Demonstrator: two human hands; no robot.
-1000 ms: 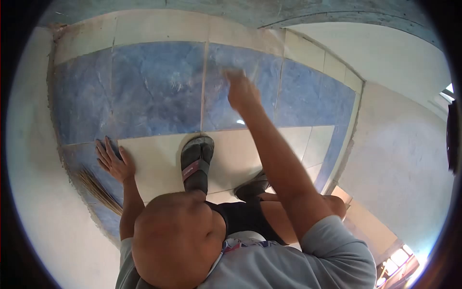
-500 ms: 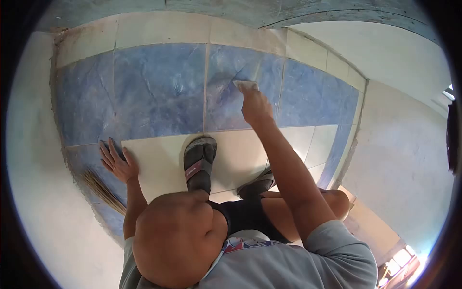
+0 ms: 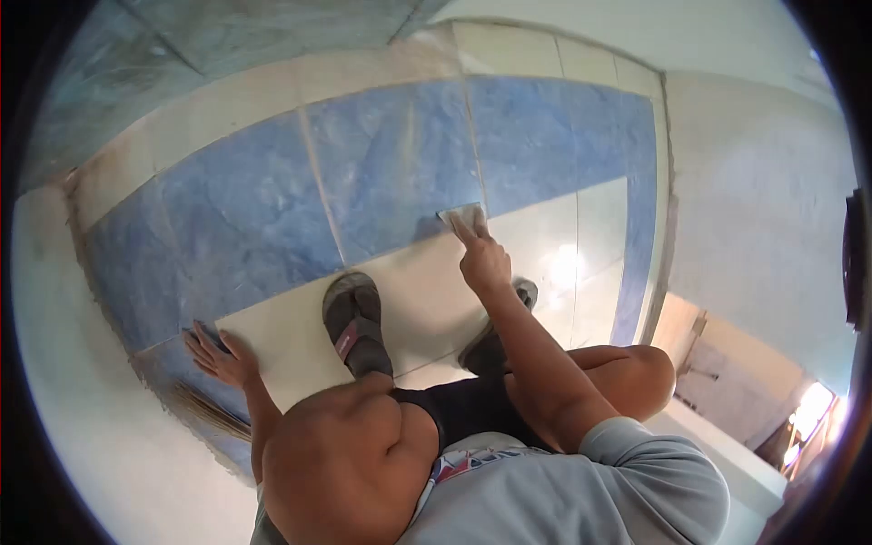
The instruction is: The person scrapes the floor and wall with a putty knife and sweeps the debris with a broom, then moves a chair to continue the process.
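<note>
My right hand (image 3: 485, 263) grips a small, pale flat scraper (image 3: 463, 216), two fingers stretched along it. Its edge touches the floor where a blue marbled tile (image 3: 391, 173) meets the cream tiles (image 3: 427, 272), close to a joint. My left hand (image 3: 222, 356) rests with fingers spread at the lower left, on blue tile beside the corner of a cream tile, and holds nothing.
A straw broom (image 3: 211, 411) lies beside my left forearm, along the left wall (image 3: 45, 363). My sandalled feet (image 3: 354, 318) stand on cream tile between my hands. A pale wall (image 3: 754, 209) rises at the right.
My right hand has come nearer to me with the scraper, from the middle of the blue tile to its near edge. The view has tilted; my left hand stays on the floor.
</note>
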